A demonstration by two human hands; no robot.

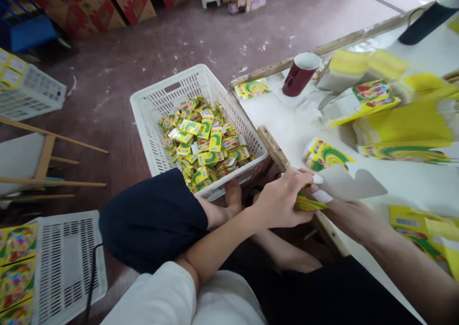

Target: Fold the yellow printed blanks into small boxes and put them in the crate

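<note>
My left hand (283,198) is closed on a small yellow and green carton (324,191) at the near edge of the white table (287,124); the carton's white flaps stick out to the right. My right hand (346,215) comes in from the right under the carton, its fingers mostly hidden behind the flaps. Another folded carton (324,155) lies on the table just behind my hands. A white basket (158,109) on the floor to the left of the table holds several finished yellow cartons (202,140).
A dark red mug (299,73) stands at the table's far corner. Stacks of flat yellow cartons (401,119) fill the right of the table. More white baskets (64,263) sit on the floor at left. Cardboard boxes (93,4) line the back.
</note>
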